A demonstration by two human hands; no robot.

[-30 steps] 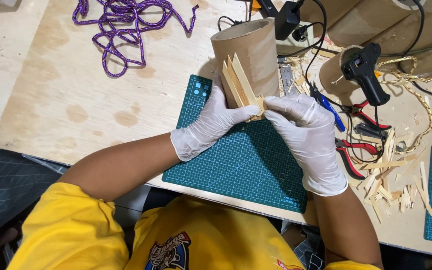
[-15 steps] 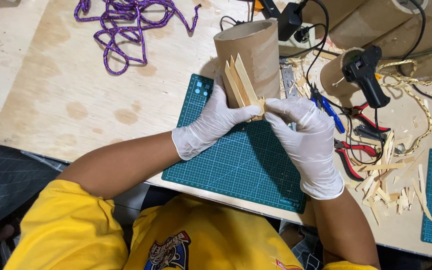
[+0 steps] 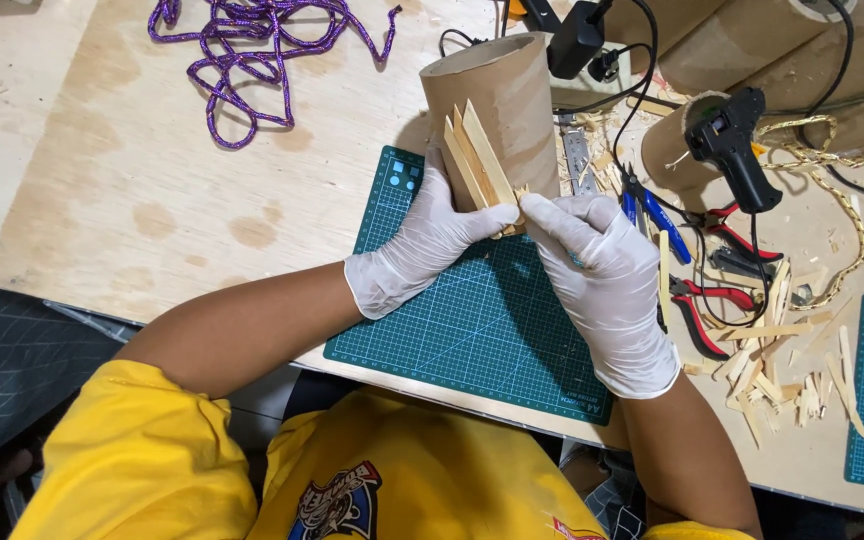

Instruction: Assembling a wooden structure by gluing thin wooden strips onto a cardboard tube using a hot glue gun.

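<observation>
the upright brown cardboard tube stands on the green cutting mat. gloved left hand and right hand pinch thin, light, probably brittle pale wooden sticks against its wall; best held near their lower ends.

White gloves cover the left hand and right hand. The cutting mat is teal with a pale grid. The rope is purple, the cardboard tube brown.

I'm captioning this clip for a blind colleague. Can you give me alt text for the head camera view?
Two white-gloved hands, left hand and right hand, press thin wooden sticks against an upright brown cardboard tube standing on a green cutting mat. Purple rope, a black glue gun and pliers lie on the plywood table.
</observation>
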